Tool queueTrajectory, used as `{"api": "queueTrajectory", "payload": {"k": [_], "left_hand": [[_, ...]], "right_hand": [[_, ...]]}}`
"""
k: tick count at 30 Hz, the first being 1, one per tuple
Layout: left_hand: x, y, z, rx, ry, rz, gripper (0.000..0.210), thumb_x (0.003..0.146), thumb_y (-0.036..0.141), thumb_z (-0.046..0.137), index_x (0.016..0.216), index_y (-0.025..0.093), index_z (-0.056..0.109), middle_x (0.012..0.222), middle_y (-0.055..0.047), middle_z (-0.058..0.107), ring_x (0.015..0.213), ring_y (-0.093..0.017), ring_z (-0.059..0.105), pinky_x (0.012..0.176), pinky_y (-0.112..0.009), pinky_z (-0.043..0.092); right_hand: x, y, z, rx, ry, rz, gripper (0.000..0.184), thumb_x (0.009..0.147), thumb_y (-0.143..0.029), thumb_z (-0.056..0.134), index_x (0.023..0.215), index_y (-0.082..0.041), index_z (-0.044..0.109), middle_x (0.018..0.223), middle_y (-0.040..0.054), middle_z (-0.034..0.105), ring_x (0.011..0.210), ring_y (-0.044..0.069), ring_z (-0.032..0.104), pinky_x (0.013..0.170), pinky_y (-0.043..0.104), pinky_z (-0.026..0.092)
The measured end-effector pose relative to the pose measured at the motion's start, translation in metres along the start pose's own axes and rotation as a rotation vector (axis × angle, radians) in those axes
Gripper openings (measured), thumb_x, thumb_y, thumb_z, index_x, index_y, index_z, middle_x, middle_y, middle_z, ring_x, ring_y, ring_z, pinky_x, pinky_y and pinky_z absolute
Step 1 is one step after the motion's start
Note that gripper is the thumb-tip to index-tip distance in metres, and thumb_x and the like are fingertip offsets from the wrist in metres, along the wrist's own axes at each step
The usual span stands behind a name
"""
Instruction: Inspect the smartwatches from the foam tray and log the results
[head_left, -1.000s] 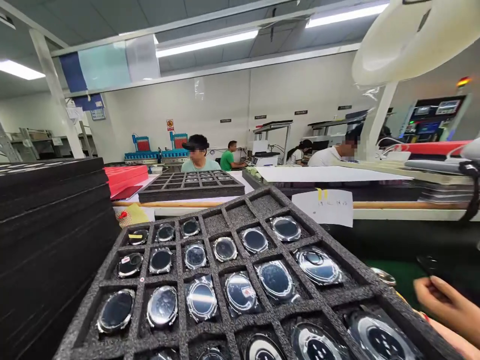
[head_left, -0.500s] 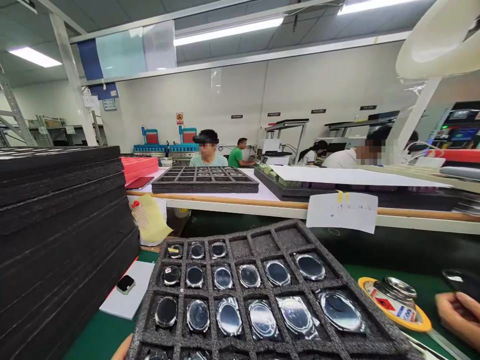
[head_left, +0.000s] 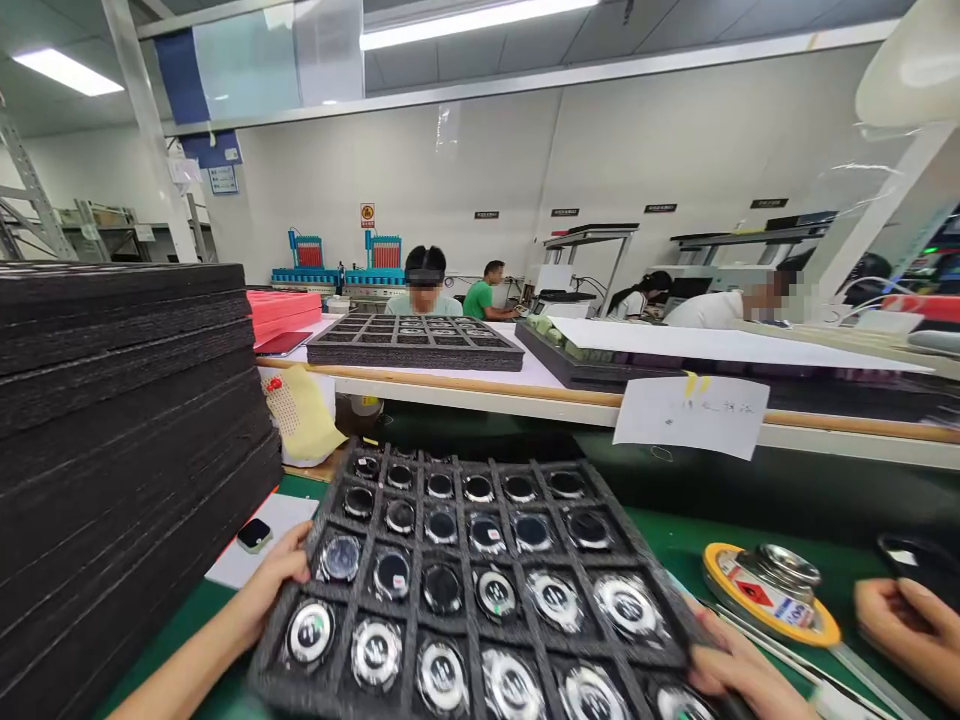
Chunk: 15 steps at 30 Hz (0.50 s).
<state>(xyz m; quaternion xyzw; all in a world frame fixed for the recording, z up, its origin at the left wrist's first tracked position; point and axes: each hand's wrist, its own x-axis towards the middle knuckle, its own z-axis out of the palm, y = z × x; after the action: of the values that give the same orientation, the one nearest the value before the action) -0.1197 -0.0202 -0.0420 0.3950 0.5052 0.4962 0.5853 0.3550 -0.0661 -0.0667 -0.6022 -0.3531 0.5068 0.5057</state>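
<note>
The stack of black foam trays fills the left side, from the near edge up to mid-height. The green work surface runs beneath everything near. On it, at near centre, lies the black foam tray, its compartments each holding one round watch case; printing on the case faces is too small to read.

The left hand grips the tray's left edge, fingers closed on the foam. The right hand clamps the tray's near right corner. Another person's hand rests at the far right, apart from the tray.

A yellow-rimmed round tin sits right of the tray; its red-diamond label is illegible. A white paper note hangs from the far bench, handwriting unreadable. A small dark device lies on white paper left of the tray.
</note>
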Motion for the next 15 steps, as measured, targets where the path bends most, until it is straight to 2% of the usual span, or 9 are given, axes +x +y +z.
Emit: {"api": "queueTrajectory", "payload": {"k": [1, 4, 6, 8, 10, 15], "left_hand": [[0.012, 0.005, -0.002, 0.011, 0.019, 0.015, 0.049, 0.052, 0.016, 0.055, 0.099, 0.020, 0.065, 0.088, -0.002, 0.071, 0.080, -0.025, 0.066, 0.069, -0.033, 0.050], [0.046, 0.016, -0.010, 0.065, 0.091, 0.060, 0.030, 0.062, 0.020, 0.061, 0.092, 0.018, 0.065, 0.080, 0.000, 0.068, 0.075, -0.021, 0.064, 0.065, -0.030, 0.049], [0.064, 0.022, -0.014, 0.125, 0.119, 0.065, 0.017, 0.080, 0.030, 0.063, 0.090, 0.016, 0.064, 0.080, -0.001, 0.066, 0.069, -0.017, 0.061, 0.064, -0.030, 0.049], [0.077, 0.027, -0.018, 0.189, 0.143, 0.079, 0.023, 0.090, 0.037, 0.061, 0.090, 0.014, 0.064, 0.082, -0.001, 0.065, 0.068, -0.015, 0.061, 0.065, -0.030, 0.050], [0.086, 0.031, -0.019, 0.252, 0.178, 0.111, 0.024, 0.092, 0.037, 0.061, 0.097, 0.014, 0.064, 0.089, -0.002, 0.067, 0.074, -0.015, 0.063, 0.070, -0.032, 0.053], [0.104, 0.034, -0.014, 0.437, 0.231, 0.219, 0.020, 0.089, 0.029, 0.065, 0.102, 0.014, 0.065, 0.108, -0.006, 0.068, 0.097, -0.021, 0.065, 0.089, -0.043, 0.052]], "right_hand": [[0.008, -0.008, 0.013, 0.013, -0.050, 0.030, 0.038, 0.047, -0.016, 0.057, 0.083, -0.025, 0.065, 0.052, -0.0042, 0.056, 0.044, 0.015, 0.050, 0.043, 0.026, 0.040], [0.035, -0.025, 0.046, -0.044, -0.153, -0.051, 0.042, 0.050, -0.017, 0.054, 0.090, -0.021, 0.065, 0.059, -0.0034, 0.061, 0.048, 0.016, 0.054, 0.045, 0.026, 0.043], [0.055, -0.029, 0.061, -0.072, -0.168, -0.060, 0.033, 0.061, -0.017, 0.058, 0.094, -0.020, 0.065, 0.063, -0.0038, 0.061, 0.049, 0.014, 0.054, 0.047, 0.025, 0.044], [0.075, -0.027, 0.071, -0.116, -0.174, -0.063, 0.017, 0.082, -0.024, 0.063, 0.097, -0.016, 0.064, 0.072, -0.0024, 0.063, 0.052, 0.011, 0.055, 0.050, 0.023, 0.046], [0.093, -0.025, 0.077, -0.167, -0.171, -0.072, 0.021, 0.094, -0.032, 0.061, 0.102, -0.014, 0.063, 0.085, 0.0009, 0.066, 0.061, 0.010, 0.059, 0.055, 0.024, 0.051], [0.108, -0.026, 0.082, -0.296, -0.091, -0.196, 0.029, 0.095, -0.031, 0.061, 0.119, -0.015, 0.060, 0.113, 0.0075, 0.065, 0.090, 0.019, 0.067, 0.076, 0.036, 0.058]]}}
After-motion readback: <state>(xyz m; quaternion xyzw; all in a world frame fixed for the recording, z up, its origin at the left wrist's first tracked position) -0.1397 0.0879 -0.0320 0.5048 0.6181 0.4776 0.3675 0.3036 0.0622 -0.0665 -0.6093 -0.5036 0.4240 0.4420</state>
